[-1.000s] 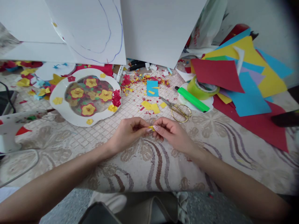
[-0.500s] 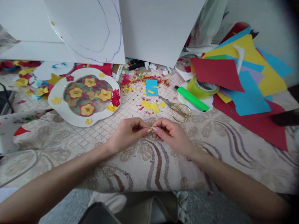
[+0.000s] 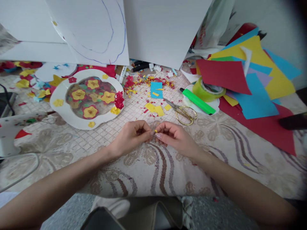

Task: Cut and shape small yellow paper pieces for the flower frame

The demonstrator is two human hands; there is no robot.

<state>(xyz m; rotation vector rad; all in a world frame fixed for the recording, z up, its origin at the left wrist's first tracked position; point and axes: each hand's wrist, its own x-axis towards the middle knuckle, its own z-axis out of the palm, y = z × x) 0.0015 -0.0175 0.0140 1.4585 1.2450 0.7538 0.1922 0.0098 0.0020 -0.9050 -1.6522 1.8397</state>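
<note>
Over the patterned tablecloth, my left hand (image 3: 135,135) and my right hand (image 3: 177,138) meet fingertip to fingertip. Pinched between both is a tiny piece of yellow paper (image 3: 155,131), mostly covered by the fingers. Just beyond the hands lie small yellow paper pieces (image 3: 159,111) and a blue paper rectangle (image 3: 156,90). Gold-handled scissors (image 3: 185,115) rest to the right of these, blades pointing away to the left. On the left lies a white scalloped frame (image 3: 57,92) with red and yellow paper flowers (image 3: 90,111) in its see-through middle.
A green marker (image 3: 198,101) lies by a yellow-green tape roll (image 3: 207,91). Coloured paper sheets (image 3: 256,95) pile up at the right. White boards (image 3: 163,28) stand at the back, with paper scraps (image 3: 153,80) before them. A glue gun (image 3: 14,134) sits at the left edge.
The fingertips have shifted slightly around the yellow paper, and less of it shows. Both hands otherwise stay in the same place.
</note>
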